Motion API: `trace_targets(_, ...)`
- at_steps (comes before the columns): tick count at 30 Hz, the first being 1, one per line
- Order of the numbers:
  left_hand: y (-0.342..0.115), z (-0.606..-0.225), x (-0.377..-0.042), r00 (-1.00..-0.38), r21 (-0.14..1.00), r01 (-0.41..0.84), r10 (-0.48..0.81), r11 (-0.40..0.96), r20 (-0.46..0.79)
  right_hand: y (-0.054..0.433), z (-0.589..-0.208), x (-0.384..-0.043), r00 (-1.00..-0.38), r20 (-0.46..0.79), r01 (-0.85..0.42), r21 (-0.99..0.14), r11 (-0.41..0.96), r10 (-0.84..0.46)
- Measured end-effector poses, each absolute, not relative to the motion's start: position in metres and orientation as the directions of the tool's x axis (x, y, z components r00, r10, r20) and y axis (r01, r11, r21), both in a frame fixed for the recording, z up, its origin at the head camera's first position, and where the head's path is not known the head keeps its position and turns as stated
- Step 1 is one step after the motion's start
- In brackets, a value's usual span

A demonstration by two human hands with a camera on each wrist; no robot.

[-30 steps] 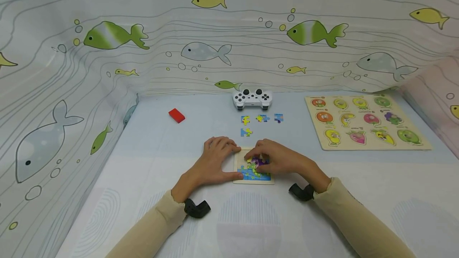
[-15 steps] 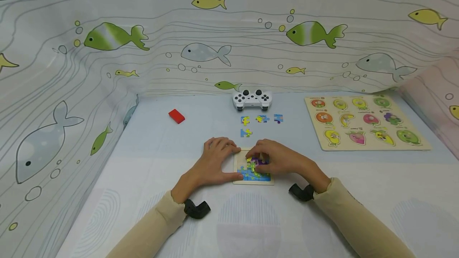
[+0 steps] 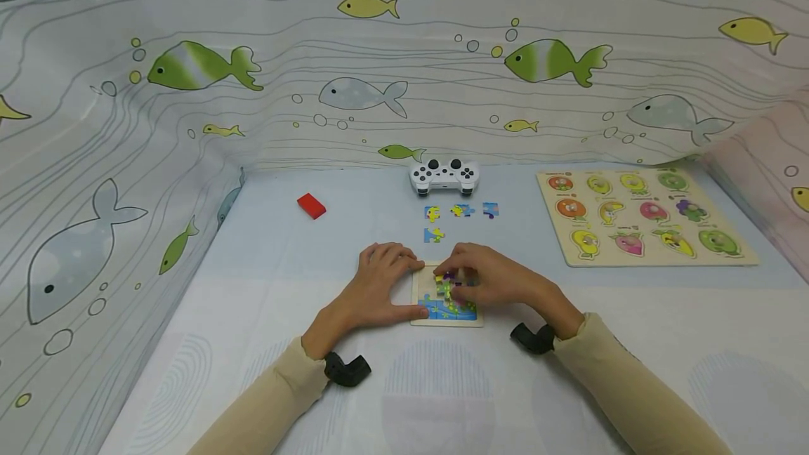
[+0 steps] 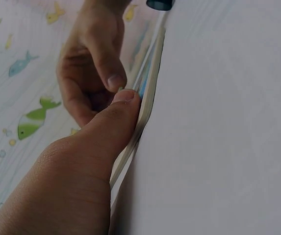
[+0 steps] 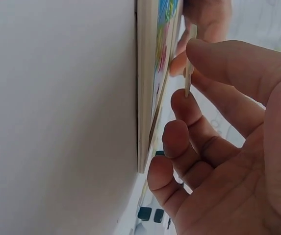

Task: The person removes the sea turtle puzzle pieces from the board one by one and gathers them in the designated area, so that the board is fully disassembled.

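A small square jigsaw tray (image 3: 446, 323) with a pale wooden rim lies on the table, blue pieces fitted along its near side. My left hand (image 3: 379, 286) holds it from the left, thumb on the near-left part and index finger at the far-left corner. My right hand (image 3: 489, 276) is over the tray's right half and pinches a jigsaw piece (image 5: 190, 61) between thumb and index finger. In the right wrist view that piece shows edge-on, apart from the tray. The hand hides much of the tray's right side.
Several loose jigsaw pieces (image 3: 464, 210) lie beyond the tray, before a white game controller (image 3: 445, 177). A red block (image 3: 312, 206) is at the far left. A wooden fruit puzzle board (image 3: 645, 258) lies to the right. Fish-patterned cloth (image 3: 354, 41) rises behind.
My right hand has raised and tilted the pinched jigsaw piece slightly off the tray. The left hand and the loose pieces stay in place.
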State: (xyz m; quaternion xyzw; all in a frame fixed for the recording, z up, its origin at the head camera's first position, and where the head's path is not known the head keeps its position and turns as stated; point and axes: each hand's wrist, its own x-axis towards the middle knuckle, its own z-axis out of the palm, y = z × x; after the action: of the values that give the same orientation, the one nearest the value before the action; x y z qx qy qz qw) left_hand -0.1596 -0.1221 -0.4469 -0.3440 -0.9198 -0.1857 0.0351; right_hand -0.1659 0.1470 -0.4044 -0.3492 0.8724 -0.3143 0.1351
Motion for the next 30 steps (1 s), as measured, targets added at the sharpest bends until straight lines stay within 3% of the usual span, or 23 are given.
trace_targets(16, -0.122, -0.448, -0.161, -0.760, 0.298, 0.648, 0.620, 0.701, 0.196, 0.158, -0.402, -0.175, -0.784, 0.007, -0.464, -0.672, 0.577, -0.621)
trace_targets(30, -0.122, -0.448, -0.160, -0.763, 0.309, 0.644, 0.616, 0.699, 0.197, 0.175, -0.407, -0.188, -0.833, 0.013, -0.437, -0.628, 0.644, -0.553)
